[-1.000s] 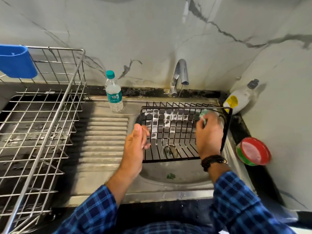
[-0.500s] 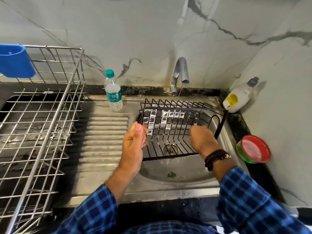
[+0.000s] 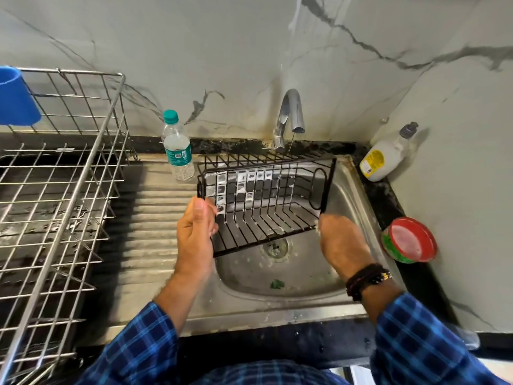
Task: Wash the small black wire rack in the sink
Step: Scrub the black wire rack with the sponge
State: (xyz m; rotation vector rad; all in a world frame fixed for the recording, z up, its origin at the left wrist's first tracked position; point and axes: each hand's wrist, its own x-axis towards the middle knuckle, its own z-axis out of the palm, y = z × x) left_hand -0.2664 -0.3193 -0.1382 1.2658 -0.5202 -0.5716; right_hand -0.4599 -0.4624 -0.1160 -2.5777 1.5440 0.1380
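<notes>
The small black wire rack (image 3: 266, 201) is held tilted over the steel sink (image 3: 302, 273), with soap foam filling several of its back-wall cells. My left hand (image 3: 194, 232) grips the rack's left edge. At the rack's lower right corner, my right hand (image 3: 341, 243) is closed with foam at the fingertips; a scrub pad seen in it earlier is now hidden under the fingers. The tap (image 3: 291, 115) stands behind the rack, and I see no water stream.
A large steel dish rack (image 3: 55, 204) with a blue cup (image 3: 15, 98) fills the left. A water bottle (image 3: 177, 151) stands on the ribbed drainboard. A dish soap bottle (image 3: 385, 157) and a red-lidded tub (image 3: 408, 240) sit on the right counter. A green scrap (image 3: 277, 284) lies in the basin.
My right hand has slid from the rack's upper right side down to its lower right corner. The rack has lifted and tilted; my left hand keeps its grip.
</notes>
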